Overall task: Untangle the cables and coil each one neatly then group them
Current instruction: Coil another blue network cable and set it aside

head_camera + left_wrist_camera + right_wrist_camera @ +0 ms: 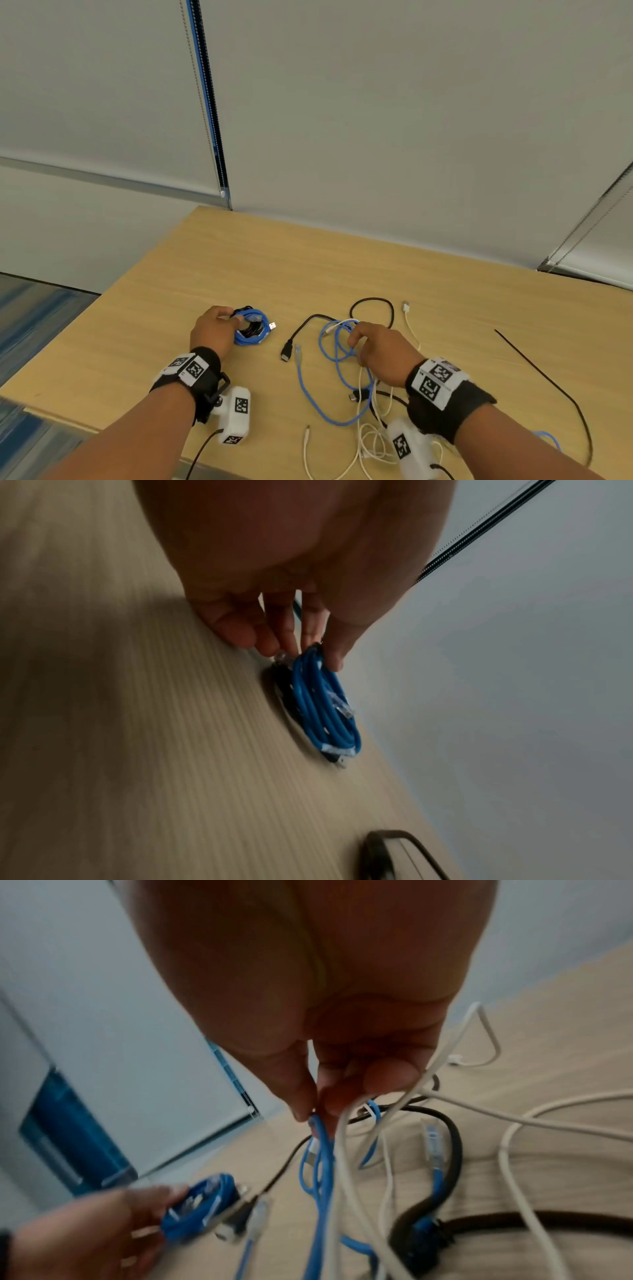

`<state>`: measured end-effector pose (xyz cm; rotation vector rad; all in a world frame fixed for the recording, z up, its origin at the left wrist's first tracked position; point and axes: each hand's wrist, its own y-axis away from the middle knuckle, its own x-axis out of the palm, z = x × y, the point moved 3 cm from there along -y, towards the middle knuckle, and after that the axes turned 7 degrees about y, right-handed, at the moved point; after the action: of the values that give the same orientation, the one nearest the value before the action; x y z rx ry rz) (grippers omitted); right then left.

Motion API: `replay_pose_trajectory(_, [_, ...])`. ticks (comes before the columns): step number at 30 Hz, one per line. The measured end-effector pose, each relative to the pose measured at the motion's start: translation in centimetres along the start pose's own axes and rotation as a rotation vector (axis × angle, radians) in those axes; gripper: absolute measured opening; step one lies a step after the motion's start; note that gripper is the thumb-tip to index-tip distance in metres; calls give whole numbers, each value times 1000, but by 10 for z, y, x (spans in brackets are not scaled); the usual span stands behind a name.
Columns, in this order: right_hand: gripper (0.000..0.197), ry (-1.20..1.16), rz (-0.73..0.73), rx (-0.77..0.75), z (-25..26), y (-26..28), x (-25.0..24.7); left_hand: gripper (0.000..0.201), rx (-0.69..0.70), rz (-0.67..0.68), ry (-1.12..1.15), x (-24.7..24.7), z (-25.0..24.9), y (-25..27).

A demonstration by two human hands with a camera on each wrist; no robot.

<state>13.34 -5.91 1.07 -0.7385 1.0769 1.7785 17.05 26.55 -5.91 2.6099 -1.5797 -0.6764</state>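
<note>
The right hand (380,353) pinches a strand of the loose blue cable (310,394) between thumb and fingertips, at the top of the tangle on the table (239,260); from there the cable runs back toward the person, crossed by white cables (376,435) and a black cable (301,330). The left hand (212,330), well apart to the left, holds the finished blue coil (251,329) by its rim with curled fingertips. So the right hand is nearer the tangle, and freeing the strand likely means drawing it up and away from it.

Bare counter (239,260) stretches behind the coiled blue bundle (251,327) and the loose cable tangle (346,370); a clear strip separates them. A black cable (548,377) crosses the right side.
</note>
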Motion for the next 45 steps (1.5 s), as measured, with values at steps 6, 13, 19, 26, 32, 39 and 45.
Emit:
replay_pose_trajectory(6, [25, -595, -95, 24, -3, 10, -41, 20, 264, -67, -193, 9, -42, 32])
replay_pose_trajectory(13, [23, -1233, -190, -16, -13, 24, -88, 31, 556, 866, 49, 85, -106, 144])
replay_pose_trajectory(19, [19, -1297, -344, -95, -28, 36, -113, 53, 701, 978, -140, 117, -134, 181])
replay_pose_trajectory(26, [13, -588, -608, -52, -51, 50, -117, 30, 723, 928, 436, 111, -199, 187])
replay_pose_trajectory(32, [10, -78, -429, 27, -80, 55, -77, 33, 595, 819, 902, 94, -262, 170])
replay_pose_trajectory(39, [18, -196, -377, 139, -111, 69, -84, 18, 640, 599, 505, 105, -252, 143])
replay_pose_trajectory(45, [26, -85, -487, 159, -113, 67, -111, 88, 600, 294, 60, 109, -216, 121])
